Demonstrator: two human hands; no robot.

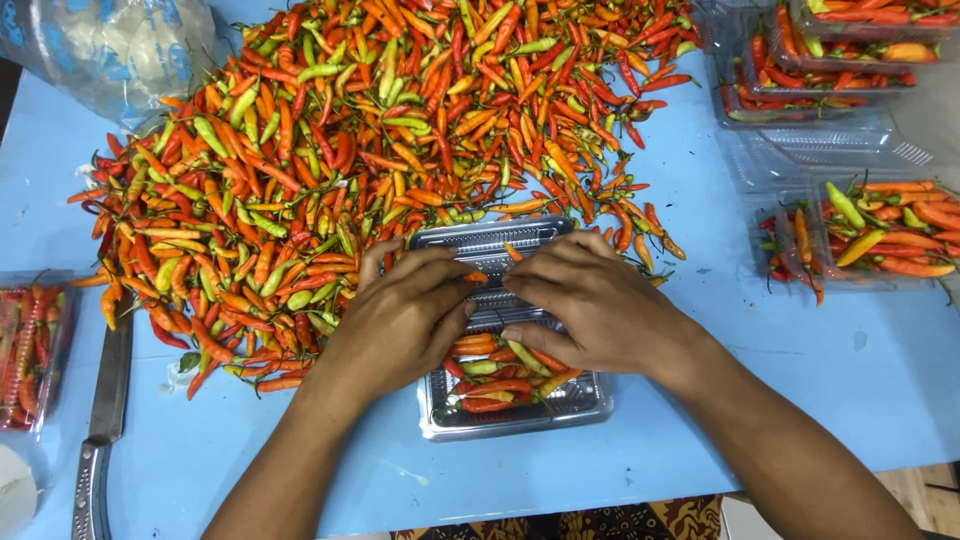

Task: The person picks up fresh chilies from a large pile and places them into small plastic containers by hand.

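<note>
Nearest the camera, the clear plastic box (515,400) sits on the blue table (800,400), just in front of the big pile of chillies (400,130). The box is partly filled with red, orange and green chillies; its hinged lid (485,240) lies toward the pile.

Left of the box: a knife (105,420) lies on the table, with a filled, closed pack (30,350) beyond it at the table edge.

At the box: the left hand (400,320) lies flat over the left half, fingers together and pressed down on the plastic. The right hand (600,305) covers the right half the same way, fingertips meeting the left hand's over the middle. Neither hand pinches anything.

Right of the box: more clear trays (860,240) hold chillies, some stacked further back.

Handling, as judged:
- Box: light, thin, springy; likely to buckle or crack if squeezed hard. Hold it by the rim or under the base, not by the lid
- Chillies: light, smooth, firm, with stems that snag in the rim
</note>
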